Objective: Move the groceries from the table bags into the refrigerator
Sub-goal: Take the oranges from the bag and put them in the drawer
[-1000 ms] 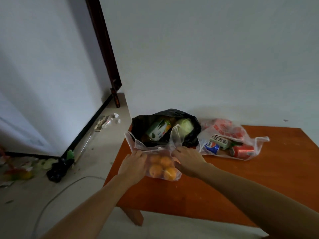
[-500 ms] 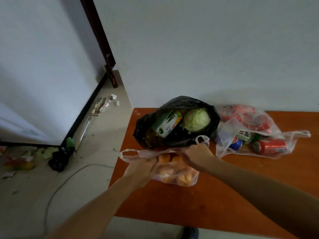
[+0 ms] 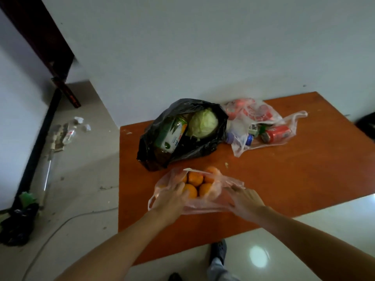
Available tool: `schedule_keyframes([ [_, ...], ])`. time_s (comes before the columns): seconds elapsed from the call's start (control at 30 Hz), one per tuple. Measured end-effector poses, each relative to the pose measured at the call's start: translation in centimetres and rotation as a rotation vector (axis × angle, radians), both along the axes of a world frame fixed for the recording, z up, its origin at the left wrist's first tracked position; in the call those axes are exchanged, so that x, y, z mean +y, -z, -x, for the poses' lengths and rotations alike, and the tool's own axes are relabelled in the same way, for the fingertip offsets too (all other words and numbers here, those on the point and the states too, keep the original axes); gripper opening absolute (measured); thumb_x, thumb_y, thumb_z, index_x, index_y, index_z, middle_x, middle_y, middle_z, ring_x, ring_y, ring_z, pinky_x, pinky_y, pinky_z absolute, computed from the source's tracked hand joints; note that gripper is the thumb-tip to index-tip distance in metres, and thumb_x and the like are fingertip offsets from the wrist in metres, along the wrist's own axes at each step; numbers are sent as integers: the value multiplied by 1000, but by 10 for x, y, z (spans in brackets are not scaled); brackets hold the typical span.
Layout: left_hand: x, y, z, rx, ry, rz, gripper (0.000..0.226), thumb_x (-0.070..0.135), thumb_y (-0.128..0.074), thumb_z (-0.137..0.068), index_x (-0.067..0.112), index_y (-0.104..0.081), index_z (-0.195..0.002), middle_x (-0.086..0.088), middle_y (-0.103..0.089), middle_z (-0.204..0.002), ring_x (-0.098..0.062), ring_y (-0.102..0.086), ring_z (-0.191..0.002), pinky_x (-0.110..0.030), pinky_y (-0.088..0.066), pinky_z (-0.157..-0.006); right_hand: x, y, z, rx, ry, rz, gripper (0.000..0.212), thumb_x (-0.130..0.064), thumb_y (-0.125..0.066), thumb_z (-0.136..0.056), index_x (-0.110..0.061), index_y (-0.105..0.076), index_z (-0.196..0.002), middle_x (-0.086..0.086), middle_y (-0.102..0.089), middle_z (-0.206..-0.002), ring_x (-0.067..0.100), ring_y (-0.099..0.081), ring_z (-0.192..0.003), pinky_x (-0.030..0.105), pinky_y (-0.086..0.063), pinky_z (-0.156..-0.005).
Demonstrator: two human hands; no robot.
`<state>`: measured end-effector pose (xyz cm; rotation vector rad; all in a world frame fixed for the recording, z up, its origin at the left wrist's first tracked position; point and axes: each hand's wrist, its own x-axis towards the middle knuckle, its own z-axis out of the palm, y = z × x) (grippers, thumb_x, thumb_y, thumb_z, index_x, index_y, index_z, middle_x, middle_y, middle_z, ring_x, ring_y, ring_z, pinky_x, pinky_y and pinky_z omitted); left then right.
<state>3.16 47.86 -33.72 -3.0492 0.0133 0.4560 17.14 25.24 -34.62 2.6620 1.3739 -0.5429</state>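
Head cam: near front edge of orange-brown wooden table (image 3: 294, 179), thin clear plastic bag (image 3: 207, 207) of round oranges (image 3: 195, 178), mouth spread prob. for access. Left hand (image 3: 172, 201) reaching in, fingers together over one orange, grip unclear; right hand (image 3: 245, 201) w/ fingers splayed flat on rim. Open tabletop to R; crumpled black plastic bag (image 3: 203, 149) just behind.
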Motion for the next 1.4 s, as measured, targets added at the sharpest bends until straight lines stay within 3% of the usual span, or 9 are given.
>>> schedule_keyframes([
  [0.1,2,9,-3,25,32,0,59,38,-65,-85,15,-36,-131,-14,-18,-152,-36,-1,-146,-49,-33,-108,4,-3,12,-18,-37,-67,37,-38,-48,-95,-22,-49,-129,3,-55,-127,24,-62,-102,33,-49,-74],
  [0.3,9,3,-23,-38,27,-65,67,43,-60,-88,14,-31,-140,-11,-15,-156,-29,-21,-140,-39,-28,-108,62,-18,3,-107,-330,-445,33,-39,-43,-84,-18,-67,-78,0,-63,-74,21,-61,-70,28,-45,-53],
  [0.43,9,6,-46,-10,-27,-42,70,42,-57,-90,13,-24,-145,-13,-21,-153,-30,-20,-140,-41,-23,-113,82,3,-41,-39,-185,-157,46,-28,-41,-91,-14,-54,-132,7,-55,-132,26,-46,-124,42,-38,-97],
  [0.6,7,16,-75,9,-73,18,77,52,-44,-93,15,-10,-151,-12,-7,-159,-29,-8,-146,-42,-22,-115,81,37,-99,15,-33,-90,69,-13,-54,-89,-21,-24,-151,3,-32,-153,25,-29,-140,43,-25,-115],
  [0.77,12,39,-98,92,-204,146,94,62,-52,-84,17,-5,-152,-6,-15,-157,-27,-22,-141,-42,-25,-112,68,73,-113,106,-95,-2,82,-26,-68,-83,-21,-22,-151,4,-35,-151,27,-34,-136,49,-28,-112],
  [0.93,21,47,-110,130,-268,289,109,67,-68,-66,27,-12,-150,0,-26,-155,-24,-26,-140,-42,-22,-112,48,89,-110,166,-69,-142,83,-37,-73,-77,-15,-33,-147,7,-41,-146,26,-37,-134,39,-28,-113],
  [1.13,15,51,-108,128,-278,219,91,55,-63,-71,27,-22,-147,0,-34,-151,-24,-28,-138,-41,-22,-112,59,55,-106,148,-172,-436,59,-16,-63,-74,-17,-54,-132,3,-57,-123,25,-55,-108,36,-49,-81],
  [1.27,8,51,-112,156,-271,114,86,51,-64,-72,20,-27,-143,-5,-38,-146,-28,-33,-133,-42,-26,-110,83,56,-102,143,-330,-137,71,-37,-64,-81,-26,-36,-145,1,-42,-138,25,-43,-120,43,-42,-95],
  [1.4,2,60,-121,149,-299,68,88,55,-66,-68,17,-30,-139,-7,-42,-141,-30,-35,-130,-44,-25,-108,83,75,-104,166,-260,-125,74,-42,-64,-83,-30,-30,-147,1,-39,-142,27,-43,-125,43,-37,-102],
])
